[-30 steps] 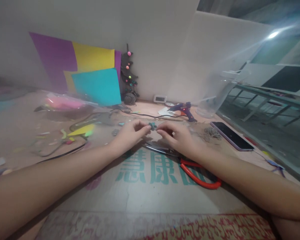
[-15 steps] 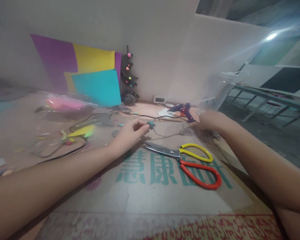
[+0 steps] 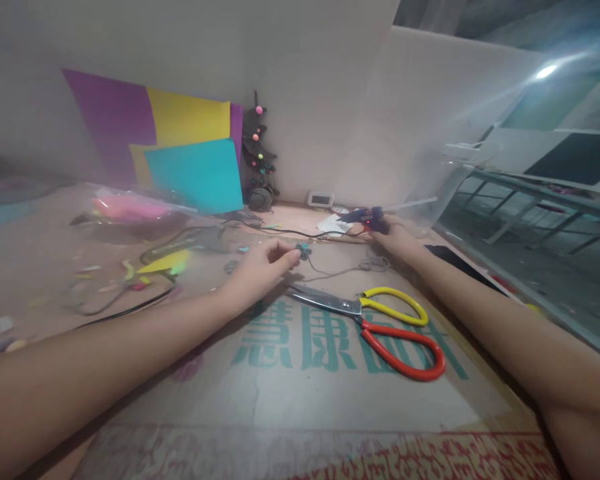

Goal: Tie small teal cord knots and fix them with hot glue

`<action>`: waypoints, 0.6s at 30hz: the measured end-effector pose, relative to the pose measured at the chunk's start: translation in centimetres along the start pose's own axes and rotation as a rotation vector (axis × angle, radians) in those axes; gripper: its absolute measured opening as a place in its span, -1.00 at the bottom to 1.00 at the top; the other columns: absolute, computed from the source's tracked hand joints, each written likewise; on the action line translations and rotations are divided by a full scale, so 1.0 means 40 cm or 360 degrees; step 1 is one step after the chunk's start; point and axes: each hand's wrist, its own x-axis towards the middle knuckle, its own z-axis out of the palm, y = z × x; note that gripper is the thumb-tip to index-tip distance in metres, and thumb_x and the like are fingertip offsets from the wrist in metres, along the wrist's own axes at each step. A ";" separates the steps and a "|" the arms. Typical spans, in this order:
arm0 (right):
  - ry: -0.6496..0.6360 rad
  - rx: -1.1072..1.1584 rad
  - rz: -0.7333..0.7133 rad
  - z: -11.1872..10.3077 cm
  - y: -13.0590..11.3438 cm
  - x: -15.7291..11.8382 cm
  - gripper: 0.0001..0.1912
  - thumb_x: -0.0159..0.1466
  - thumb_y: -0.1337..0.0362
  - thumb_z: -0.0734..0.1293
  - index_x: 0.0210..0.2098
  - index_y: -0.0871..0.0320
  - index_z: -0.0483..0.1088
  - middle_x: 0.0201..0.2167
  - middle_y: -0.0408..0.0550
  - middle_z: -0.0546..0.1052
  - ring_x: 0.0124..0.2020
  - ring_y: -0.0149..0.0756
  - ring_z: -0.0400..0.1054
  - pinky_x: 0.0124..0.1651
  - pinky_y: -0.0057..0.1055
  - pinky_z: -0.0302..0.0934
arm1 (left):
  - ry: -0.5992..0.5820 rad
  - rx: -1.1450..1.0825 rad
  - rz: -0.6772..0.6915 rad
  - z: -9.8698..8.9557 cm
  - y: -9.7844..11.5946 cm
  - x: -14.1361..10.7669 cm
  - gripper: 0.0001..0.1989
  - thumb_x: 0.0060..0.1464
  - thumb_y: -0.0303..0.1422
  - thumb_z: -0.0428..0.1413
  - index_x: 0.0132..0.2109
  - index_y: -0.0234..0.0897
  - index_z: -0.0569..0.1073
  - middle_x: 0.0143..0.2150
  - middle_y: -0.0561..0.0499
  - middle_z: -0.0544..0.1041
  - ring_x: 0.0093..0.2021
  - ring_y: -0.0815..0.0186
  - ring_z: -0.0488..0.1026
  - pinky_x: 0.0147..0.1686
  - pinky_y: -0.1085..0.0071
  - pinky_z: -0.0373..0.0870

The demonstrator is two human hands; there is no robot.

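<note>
the right hand (image 3: 395, 240) has gone on from the tangle of thread it was over half a second ago and now lies on the purple hot-glue gun (image 3: 365, 217) at the back of the tabletop (image 3: 40, 247); a second ago it was pinching beside the left.

from the left: purple, yellow and teal paper sheets (image 3: 190, 153) lean on the wall, probably parked there to keep them flat and off the working space. a pink bag (image 3: 125, 208) and bright paper scraps (image 3: 165, 261) lie loose among dark cables.

the left hand (image 3: 260, 267) holds a small teal bead-like piece (image 3: 304, 251), thumb and forefinger pressed on it, lifted just off the cardboard. a thin grey thread (image 3: 340, 270) trails from it toward the right hand, so i'd say the piece is held up to keep it steady and clear of the surface.

the scissors with one yellow and one red handle (image 3: 375, 320) lie closed on the flat cardboard sheet (image 3: 305, 387), blades pointing at the left hand, close to reach. the cardboard bears large teal chinese characters, partly covered; i make out 慧康, the rest hidden. red patterned print runs along the near edge, unreadable.

the right grip looks closed round the gun's handle, though it is too small to be sure. a dark phone (image 3: 455, 257) lies beyond the forearm.
</note>
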 end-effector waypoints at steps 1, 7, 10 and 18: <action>0.0024 -0.0012 0.0065 -0.005 -0.002 0.000 -0.62 0.20 0.15 0.33 -0.05 0.22 0.44 -0.21 0.15 0.59 -0.17 -0.05 0.46 -0.10 -0.23 0.26 | 0.0010 -0.0009 -0.0007 0.000 0.001 0.000 -0.74 0.10 -0.14 0.13 -0.30 -0.28 0.43 -0.30 -0.01 0.56 -0.29 0.27 0.50 -0.16 0.26 0.44; 0.0091 0.0228 0.0234 -0.059 -0.066 -0.010 -0.60 0.22 0.01 0.31 -0.22 0.23 0.52 -0.44 0.15 0.59 -0.34 -0.05 0.49 -0.36 -0.27 0.29 | 0.0061 -0.0031 -0.0039 0.001 0.005 0.001 -0.77 0.10 -0.18 0.13 -0.33 -0.27 0.43 -0.33 0.01 0.55 -0.28 0.28 0.49 -0.17 0.28 0.43; 0.0051 0.0458 0.0000 -0.063 -0.137 -0.041 -0.64 0.21 0.04 0.33 -0.14 0.15 0.50 -0.24 0.09 0.61 -0.21 -0.05 0.51 -0.32 -0.29 0.31 | 0.0070 -0.0036 -0.0032 -0.001 0.003 0.001 -0.77 0.11 -0.18 0.13 -0.32 -0.28 0.42 -0.32 0.01 0.54 -0.28 0.29 0.48 -0.17 0.30 0.42; -0.0109 0.0533 -0.0342 -0.013 -0.288 -0.178 -0.72 0.24 0.03 0.29 -0.46 0.07 0.39 -0.51 -0.05 0.49 -0.40 -0.18 0.41 -0.27 -0.21 0.35 | 0.0075 -0.0088 0.0007 -0.005 -0.013 0.007 -0.71 0.11 -0.12 0.13 -0.32 -0.28 0.42 -0.35 0.02 0.51 -0.28 0.28 0.46 -0.20 0.33 0.40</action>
